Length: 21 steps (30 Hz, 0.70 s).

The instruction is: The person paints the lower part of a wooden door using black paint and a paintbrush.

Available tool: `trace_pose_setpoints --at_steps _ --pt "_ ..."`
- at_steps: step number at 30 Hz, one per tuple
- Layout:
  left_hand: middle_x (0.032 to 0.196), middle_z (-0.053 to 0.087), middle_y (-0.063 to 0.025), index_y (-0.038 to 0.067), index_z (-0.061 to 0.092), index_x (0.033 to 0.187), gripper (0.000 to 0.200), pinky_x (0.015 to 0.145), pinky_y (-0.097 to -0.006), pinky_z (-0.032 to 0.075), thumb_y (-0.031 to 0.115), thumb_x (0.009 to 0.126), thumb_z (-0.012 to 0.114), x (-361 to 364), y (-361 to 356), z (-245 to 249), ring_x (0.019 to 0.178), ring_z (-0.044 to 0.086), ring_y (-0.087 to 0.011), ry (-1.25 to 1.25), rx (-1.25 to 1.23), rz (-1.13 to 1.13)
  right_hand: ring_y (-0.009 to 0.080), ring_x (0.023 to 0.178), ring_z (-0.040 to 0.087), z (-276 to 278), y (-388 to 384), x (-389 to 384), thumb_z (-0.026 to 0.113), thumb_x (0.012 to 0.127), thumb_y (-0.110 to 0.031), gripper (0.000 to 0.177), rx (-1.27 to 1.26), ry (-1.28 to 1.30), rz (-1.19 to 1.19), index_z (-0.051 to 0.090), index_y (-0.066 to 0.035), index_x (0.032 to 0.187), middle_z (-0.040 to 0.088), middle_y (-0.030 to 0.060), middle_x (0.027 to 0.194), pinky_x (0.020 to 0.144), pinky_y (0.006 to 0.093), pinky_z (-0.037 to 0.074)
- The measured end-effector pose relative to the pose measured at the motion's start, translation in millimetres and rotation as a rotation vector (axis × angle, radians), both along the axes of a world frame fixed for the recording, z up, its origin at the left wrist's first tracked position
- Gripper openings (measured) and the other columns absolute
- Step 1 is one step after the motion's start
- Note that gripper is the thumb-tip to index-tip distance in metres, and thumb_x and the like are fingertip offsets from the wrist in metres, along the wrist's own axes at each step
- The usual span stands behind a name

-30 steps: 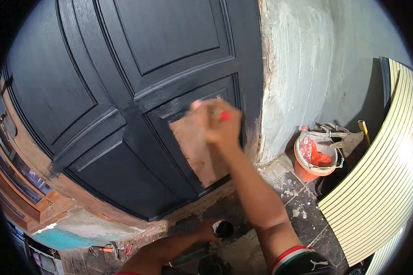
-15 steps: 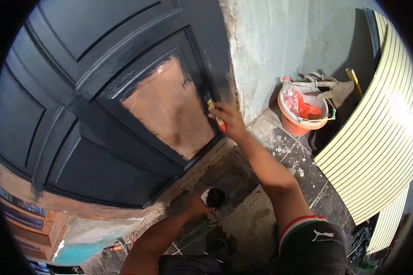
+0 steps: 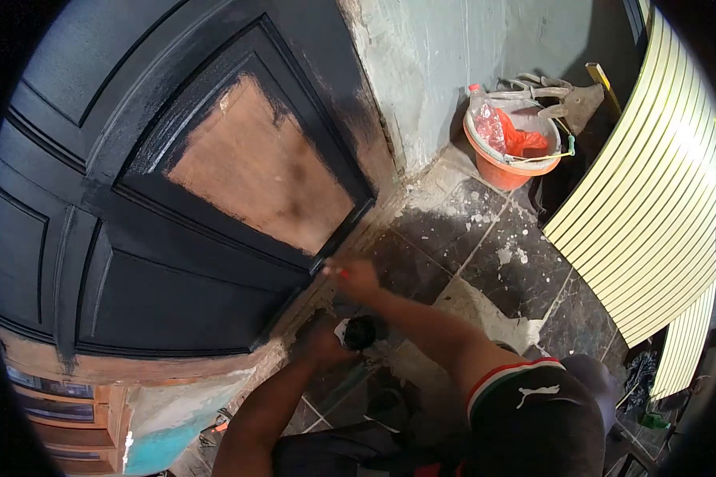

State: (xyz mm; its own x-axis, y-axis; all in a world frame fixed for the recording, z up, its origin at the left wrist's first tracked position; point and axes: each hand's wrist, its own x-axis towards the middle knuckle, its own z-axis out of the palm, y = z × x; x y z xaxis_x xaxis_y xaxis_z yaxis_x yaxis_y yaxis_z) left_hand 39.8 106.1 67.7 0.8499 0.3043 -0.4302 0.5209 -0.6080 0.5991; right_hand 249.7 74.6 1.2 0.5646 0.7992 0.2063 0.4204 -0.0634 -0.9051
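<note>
Brush [image 3: 343, 273] with a bit of red on it sits in the right hand [image 3: 357, 281], with the fingers curled in to pinch it. It is too blurry to tell which way the brush points or if it touches the black door [image 3: 183, 288]. From the right hand, the brown patch [image 3: 254, 163] on the door lies ahead and to the left. The long way of the patch runs from its far top end down toward this hand. A raised dark strip [image 3: 344, 237] lies between them.

The left hand [image 3: 326, 346] is farther from the patch. It curls around the side of a cup [image 3: 360, 332] that is black inside, just nearer the body than the right hand.

Ahead and to the right of the right hand, an orange bucket [image 3: 505, 176] stands on the tiled floor [image 3: 429, 238]. A clear bottle [image 3: 486, 121] and a red thing [image 3: 527, 144] are in it. Farther right are pale striped sheets [image 3: 652, 199].
</note>
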Motion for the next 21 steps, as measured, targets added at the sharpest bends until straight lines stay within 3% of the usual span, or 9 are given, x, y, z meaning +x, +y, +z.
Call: trace_pose_setpoints --at_steps 1,4,6,10,12,15,17,19,21 --pt "0.134 0.071 -0.0157 0.012 0.062 0.144 0.089 0.104 -0.0448 0.056 0.040 0.069 0.100 -2 0 2 0.121 0.070 -0.0323 0.061 0.037 -0.024 0.0356 0.091 0.076 4 1 -20 0.078 0.097 -0.040 0.035 -0.082 0.072 0.135 0.082 -0.009 0.113 0.078 0.0184 0.097 0.079 0.0459 0.060" --pt "0.135 0.071 -0.0160 0.013 0.063 0.144 0.088 0.104 -0.0455 0.056 0.040 0.069 0.100 -2 1 6 0.122 0.070 -0.0340 -0.009 0.126 -0.075 0.0278 0.091 0.078 -13 20 -44 0.079 0.096 -0.045 0.040 0.282 0.418 0.052 0.083 -0.009 0.114 0.080 0.0167 0.100 0.080 0.0409 0.060" --pt "0.135 0.071 -0.0162 0.013 0.063 0.144 0.087 0.104 -0.0450 0.056 0.039 0.070 0.099 -2 6 1 0.123 0.070 -0.0333 0.009 0.091 -0.083 0.0208 0.093 0.078 -26 27 -8 0.082 0.094 -0.043 0.040 0.253 0.478 0.089 0.083 -0.008 0.112 0.082 0.0136 0.101 0.084 0.0381 0.060" --pt "0.136 0.070 -0.0157 0.013 0.062 0.146 0.085 0.106 -0.0433 0.054 0.037 0.073 0.098 -7 2 3 0.124 0.068 -0.0313 -0.067 -0.048 0.043 0.0255 0.089 0.079 -31 18 86 0.083 0.094 -0.035 0.035 0.040 0.026 -0.186 0.082 -0.007 0.114 0.082 0.0142 0.097 0.080 0.0407 0.060" --pt "0.135 0.070 -0.0154 0.014 0.061 0.148 0.086 0.108 -0.0426 0.054 0.035 0.073 0.098 -12 0 -2 0.124 0.068 -0.0304 -0.051 -0.042 0.074 0.0345 0.084 0.077 32 -15 95 0.082 0.093 -0.033 0.033 0.025 0.482 -0.395 0.082 -0.009 0.116 0.079 0.0185 0.093 0.075 0.0437 0.060" --pt "0.133 0.071 -0.0148 0.015 0.061 0.148 0.088 0.109 -0.0431 0.053 0.036 0.072 0.098 -17 -2 -4 0.124 0.068 -0.0309 -0.035 -0.039 0.044 0.0412 0.081 0.073 -18 6 94 0.081 0.094 -0.028 0.028 0.097 0.019 -0.819 0.082 -0.010 0.115 0.076 0.0208 0.092 0.074 0.0463 0.059" --pt "0.132 0.072 -0.0144 0.015 0.062 0.146 0.086 0.108 -0.0443 0.053 0.037 0.071 0.098 -11 -2 8 0.123 0.069 -0.0321 -0.004 0.007 -0.004 0.0371 0.078 0.075 -40 15 65 0.076 0.098 -0.036 0.030 0.073 -0.296 -0.625 0.082 -0.006 0.099 0.076 0.0185 0.088 0.067 0.0470 0.055" --pt "0.131 0.073 -0.0140 0.014 0.064 0.143 0.084 0.107 -0.0457 0.053 0.039 0.071 0.098 -1 -9 35 0.122 0.069 -0.0336 0.044 0.093 -0.051 0.0368 0.083 0.076 -47 17 18 0.075 0.099 -0.035 0.028 0.328 -0.113 -0.389 0.082 -0.007 0.097 0.077 0.0164 0.090 0.073 0.0460 0.057" --pt "0.133 0.072 -0.0151 0.014 0.064 0.143 0.084 0.107 -0.0471 0.052 0.040 0.071 0.098 2 1 11 0.123 0.069 -0.0357 0.005 0.010 -0.111 0.0341 0.088 0.077 1 -6 -4 0.078 0.097 -0.034 0.027 0.094 0.077 0.024 0.082 -0.008 0.099 0.079 0.0136 0.095 0.081 0.0435 0.059"
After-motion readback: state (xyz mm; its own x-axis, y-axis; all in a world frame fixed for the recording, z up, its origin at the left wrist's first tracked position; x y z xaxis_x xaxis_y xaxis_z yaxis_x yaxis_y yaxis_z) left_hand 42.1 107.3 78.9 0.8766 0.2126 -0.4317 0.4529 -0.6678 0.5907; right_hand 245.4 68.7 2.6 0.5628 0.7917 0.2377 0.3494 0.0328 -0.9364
